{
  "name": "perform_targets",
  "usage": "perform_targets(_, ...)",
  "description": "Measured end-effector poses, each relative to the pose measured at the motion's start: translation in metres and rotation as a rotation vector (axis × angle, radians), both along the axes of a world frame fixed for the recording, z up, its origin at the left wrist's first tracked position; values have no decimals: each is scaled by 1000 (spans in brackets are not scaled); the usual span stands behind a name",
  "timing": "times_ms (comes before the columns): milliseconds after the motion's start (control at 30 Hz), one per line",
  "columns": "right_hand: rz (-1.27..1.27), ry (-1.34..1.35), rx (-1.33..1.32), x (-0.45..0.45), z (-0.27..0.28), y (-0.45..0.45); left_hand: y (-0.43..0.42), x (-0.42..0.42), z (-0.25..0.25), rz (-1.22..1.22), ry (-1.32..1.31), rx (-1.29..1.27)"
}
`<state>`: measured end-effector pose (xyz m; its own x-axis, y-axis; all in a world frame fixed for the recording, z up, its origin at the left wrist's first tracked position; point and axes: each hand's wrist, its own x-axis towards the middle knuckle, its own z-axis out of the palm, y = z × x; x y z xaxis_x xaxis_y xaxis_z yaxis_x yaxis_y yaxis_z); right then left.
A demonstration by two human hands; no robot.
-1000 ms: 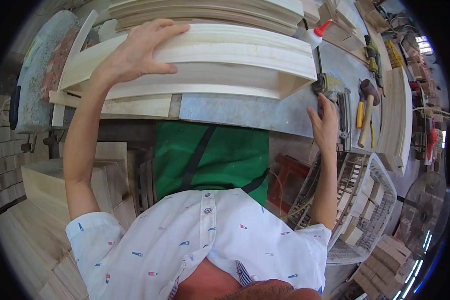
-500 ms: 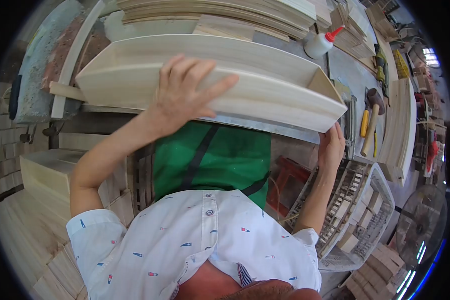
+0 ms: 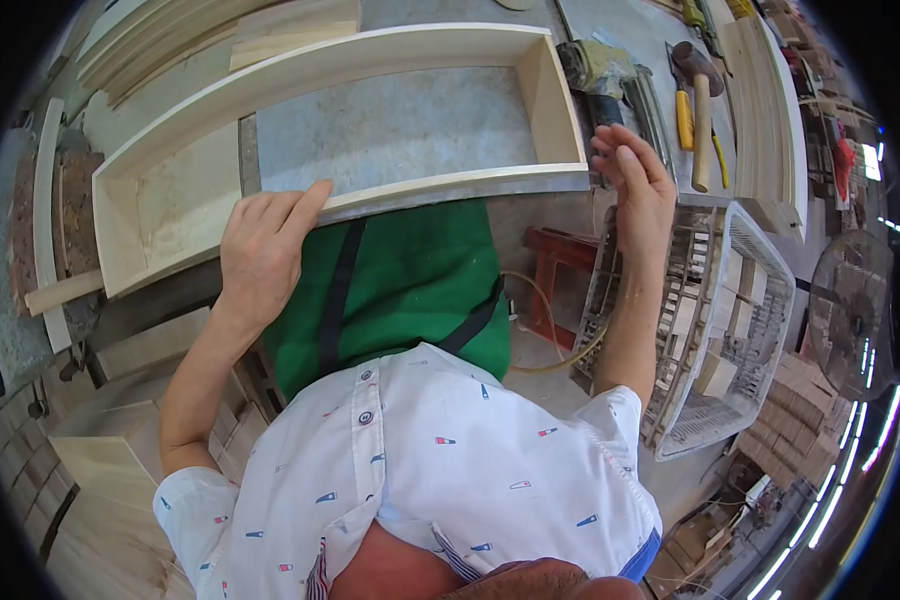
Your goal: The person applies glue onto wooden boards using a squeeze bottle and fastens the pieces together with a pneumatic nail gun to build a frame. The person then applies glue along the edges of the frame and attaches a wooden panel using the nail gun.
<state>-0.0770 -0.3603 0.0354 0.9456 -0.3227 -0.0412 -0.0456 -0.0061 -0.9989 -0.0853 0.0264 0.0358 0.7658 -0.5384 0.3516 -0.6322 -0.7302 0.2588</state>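
A long, pale rectangular wooden frame [image 3: 400, 188] lies flat at the bench edge, and the grey bench surface shows through it. My left hand [image 3: 263, 240] grips its near side, fingers over the top edge. Beyond the frame's right end is a nail gun [image 3: 598, 66] with a black handle [image 3: 604, 108]. Just below that handle is my right hand [image 3: 638, 185], its fingers loosely curved and apart from the thumb. It holds nothing, and I cannot tell whether its fingertips touch the handle.
A mallet [image 3: 703, 120] and a yellow-handled tool [image 3: 684, 120] lie right of the nail gun. Wooden strips [image 3: 760, 110] are stacked farther right. A plastic crate [image 3: 760, 330] with wood blocks stands below. More boards [image 3: 150, 45] lie at the back left.
The frame has gone from tilted up to lying flat. My left hand has moved from its face to its near edge. My right hand has left its right end and moved up near the nail gun.
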Motion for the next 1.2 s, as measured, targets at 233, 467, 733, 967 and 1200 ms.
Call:
perform_targets(233,62,-121,-181,70,30,-13,-3,9,3,-9,12,1)
perform_targets(467,193,-32,-318,151,15,-15,-9,12,7,6,16,-32)
perform_targets(733,273,4,-732,232,-16,-7,-12,15,8,11,20,-1)
perform_targets(967,383,32,-567,286,-46,-8,-13,14,7,41,25,-7)
perform_targets(1200,291,35,-282,265,-26,-4,-7,12,-1,21,8,-58)
